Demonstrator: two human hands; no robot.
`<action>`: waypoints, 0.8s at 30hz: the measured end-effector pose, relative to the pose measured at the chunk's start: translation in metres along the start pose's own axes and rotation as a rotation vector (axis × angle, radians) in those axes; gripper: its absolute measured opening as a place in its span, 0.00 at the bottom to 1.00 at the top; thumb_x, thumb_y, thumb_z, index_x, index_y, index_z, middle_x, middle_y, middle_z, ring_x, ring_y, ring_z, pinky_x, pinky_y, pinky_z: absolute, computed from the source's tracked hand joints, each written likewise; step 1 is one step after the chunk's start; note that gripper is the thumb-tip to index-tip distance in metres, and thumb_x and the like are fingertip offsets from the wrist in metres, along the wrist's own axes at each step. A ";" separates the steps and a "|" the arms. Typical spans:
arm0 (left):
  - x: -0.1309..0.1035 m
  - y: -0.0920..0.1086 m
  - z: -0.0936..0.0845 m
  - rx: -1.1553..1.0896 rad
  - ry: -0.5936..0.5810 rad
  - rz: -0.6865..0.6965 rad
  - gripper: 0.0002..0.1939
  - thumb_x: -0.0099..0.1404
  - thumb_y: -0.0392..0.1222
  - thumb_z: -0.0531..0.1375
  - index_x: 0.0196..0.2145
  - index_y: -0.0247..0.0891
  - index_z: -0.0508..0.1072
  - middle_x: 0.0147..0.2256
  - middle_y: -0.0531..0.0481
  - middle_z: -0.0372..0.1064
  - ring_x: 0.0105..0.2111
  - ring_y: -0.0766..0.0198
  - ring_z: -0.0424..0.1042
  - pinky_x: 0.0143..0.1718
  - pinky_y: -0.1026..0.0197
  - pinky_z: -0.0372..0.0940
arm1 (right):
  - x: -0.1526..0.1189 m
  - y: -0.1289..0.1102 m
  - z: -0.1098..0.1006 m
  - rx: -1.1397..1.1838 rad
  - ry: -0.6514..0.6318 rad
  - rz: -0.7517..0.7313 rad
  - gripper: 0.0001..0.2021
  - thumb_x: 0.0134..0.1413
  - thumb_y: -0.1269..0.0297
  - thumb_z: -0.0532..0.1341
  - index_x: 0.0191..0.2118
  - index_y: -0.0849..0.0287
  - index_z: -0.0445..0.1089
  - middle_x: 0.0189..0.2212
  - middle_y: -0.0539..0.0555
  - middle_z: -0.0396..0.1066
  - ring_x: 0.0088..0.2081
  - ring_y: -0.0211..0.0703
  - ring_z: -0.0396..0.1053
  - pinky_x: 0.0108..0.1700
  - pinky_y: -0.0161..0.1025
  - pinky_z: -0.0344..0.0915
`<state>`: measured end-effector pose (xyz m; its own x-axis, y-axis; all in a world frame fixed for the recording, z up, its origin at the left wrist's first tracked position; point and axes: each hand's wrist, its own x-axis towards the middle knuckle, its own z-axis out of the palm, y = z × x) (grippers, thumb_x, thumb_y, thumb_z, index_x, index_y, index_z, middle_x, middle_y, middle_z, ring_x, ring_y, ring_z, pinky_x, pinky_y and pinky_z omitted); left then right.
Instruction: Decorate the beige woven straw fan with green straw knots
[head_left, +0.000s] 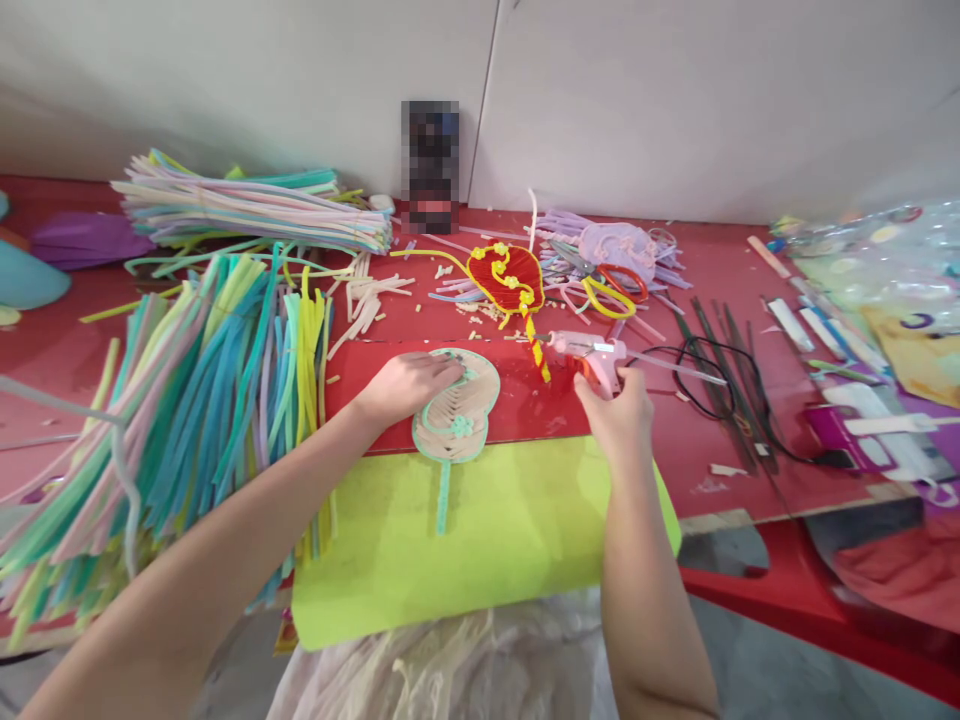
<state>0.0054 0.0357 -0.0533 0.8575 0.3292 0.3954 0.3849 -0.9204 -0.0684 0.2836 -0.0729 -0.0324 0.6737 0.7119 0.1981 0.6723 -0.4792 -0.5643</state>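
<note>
My left hand rests on the upper left of a small hand fan, its fingers bent and pressed together. What sits under those fingertips is too small to make out. Beige strips fill the fan's face; a mint-green pipe-cleaner edge, curls and a flower decorate it, and its green handle points toward me. My right hand is wrapped round a pink glue gun, whose nozzle points left, apart from the fan. Just beyond lies a red fan with yellow flowers and a twisted yellow handle.
Bundles of coloured pipe cleaners fill the left side, with more behind. Scissors lie by a lilac piece. A black cord crosses dark strips on the right. A yellow-green sheet hangs over the front edge.
</note>
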 end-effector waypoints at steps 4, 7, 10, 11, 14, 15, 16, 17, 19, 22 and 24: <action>0.000 -0.001 0.000 -0.003 0.030 0.022 0.11 0.66 0.34 0.51 0.44 0.34 0.70 0.43 0.44 0.73 0.41 0.62 0.73 0.39 0.62 0.69 | 0.026 0.012 0.014 -0.068 0.031 -0.071 0.20 0.41 0.51 0.62 0.38 0.59 0.63 0.33 0.56 0.66 0.34 0.48 0.64 0.36 0.42 0.60; 0.000 -0.002 0.001 -0.025 0.052 0.032 0.12 0.66 0.33 0.50 0.44 0.35 0.70 0.43 0.44 0.73 0.41 0.62 0.73 0.40 0.61 0.69 | 0.033 0.019 0.024 -0.127 0.010 -0.121 0.21 0.42 0.49 0.62 0.38 0.60 0.64 0.34 0.57 0.66 0.36 0.49 0.64 0.37 0.43 0.61; 0.000 -0.002 0.002 -0.025 0.061 0.049 0.13 0.66 0.33 0.50 0.44 0.35 0.71 0.43 0.44 0.73 0.42 0.63 0.73 0.42 0.61 0.69 | 0.029 0.019 0.024 -0.169 0.058 -0.217 0.24 0.42 0.46 0.63 0.39 0.62 0.66 0.37 0.61 0.66 0.40 0.53 0.64 0.41 0.47 0.61; 0.000 -0.002 0.002 -0.016 0.060 0.054 0.13 0.66 0.33 0.50 0.44 0.35 0.71 0.43 0.44 0.73 0.42 0.63 0.73 0.42 0.61 0.69 | 0.025 0.017 0.021 -0.170 0.102 -0.256 0.24 0.43 0.46 0.63 0.40 0.63 0.67 0.39 0.62 0.66 0.42 0.55 0.64 0.43 0.49 0.61; 0.000 -0.002 0.001 0.010 0.057 0.060 0.13 0.67 0.34 0.49 0.44 0.35 0.71 0.43 0.44 0.74 0.42 0.63 0.73 0.41 0.62 0.69 | 0.007 0.000 0.012 -0.077 0.198 -0.393 0.17 0.54 0.53 0.58 0.43 0.61 0.69 0.41 0.62 0.65 0.46 0.53 0.63 0.48 0.51 0.59; 0.000 -0.002 0.000 0.015 0.059 0.063 0.13 0.67 0.34 0.49 0.44 0.35 0.71 0.43 0.44 0.74 0.42 0.63 0.73 0.41 0.61 0.69 | -0.001 -0.007 0.011 -0.026 0.158 -0.482 0.14 0.58 0.57 0.55 0.45 0.59 0.70 0.42 0.60 0.66 0.46 0.51 0.64 0.49 0.49 0.60; 0.000 -0.001 0.000 0.018 0.062 0.067 0.13 0.67 0.34 0.49 0.44 0.34 0.71 0.43 0.44 0.74 0.42 0.62 0.73 0.41 0.61 0.69 | -0.010 -0.015 0.011 0.028 0.105 -0.579 0.13 0.60 0.61 0.53 0.46 0.57 0.70 0.42 0.59 0.66 0.46 0.49 0.64 0.49 0.47 0.60; 0.000 -0.001 -0.001 0.019 0.065 0.071 0.13 0.67 0.34 0.50 0.44 0.34 0.71 0.43 0.44 0.74 0.42 0.62 0.73 0.41 0.61 0.69 | -0.019 -0.023 0.013 0.059 0.028 -0.673 0.13 0.61 0.63 0.52 0.48 0.56 0.69 0.42 0.58 0.66 0.46 0.47 0.64 0.49 0.46 0.61; 0.000 0.000 -0.001 0.023 0.070 0.074 0.12 0.66 0.34 0.50 0.44 0.33 0.71 0.43 0.44 0.74 0.42 0.61 0.74 0.42 0.60 0.70 | -0.035 -0.036 0.020 0.057 -0.130 -0.846 0.15 0.61 0.66 0.53 0.51 0.55 0.68 0.44 0.57 0.67 0.46 0.46 0.64 0.49 0.44 0.61; 0.000 0.000 -0.001 0.027 0.067 0.063 0.12 0.66 0.34 0.51 0.44 0.33 0.71 0.43 0.44 0.74 0.42 0.61 0.73 0.42 0.59 0.70 | -0.049 -0.048 0.032 -0.035 -0.257 -0.942 0.16 0.61 0.66 0.52 0.54 0.56 0.65 0.47 0.56 0.67 0.47 0.47 0.63 0.49 0.45 0.60; 0.000 0.000 -0.002 0.025 0.062 0.061 0.13 0.66 0.34 0.51 0.45 0.33 0.71 0.43 0.44 0.74 0.43 0.62 0.73 0.43 0.60 0.69 | -0.052 -0.052 0.037 -0.085 -0.302 -0.971 0.17 0.62 0.66 0.51 0.55 0.57 0.64 0.48 0.57 0.67 0.48 0.47 0.62 0.49 0.45 0.60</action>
<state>0.0050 0.0350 -0.0518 0.8569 0.2584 0.4461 0.3421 -0.9324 -0.1169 0.2029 -0.0664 -0.0428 -0.2715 0.9066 0.3230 0.9148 0.3474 -0.2060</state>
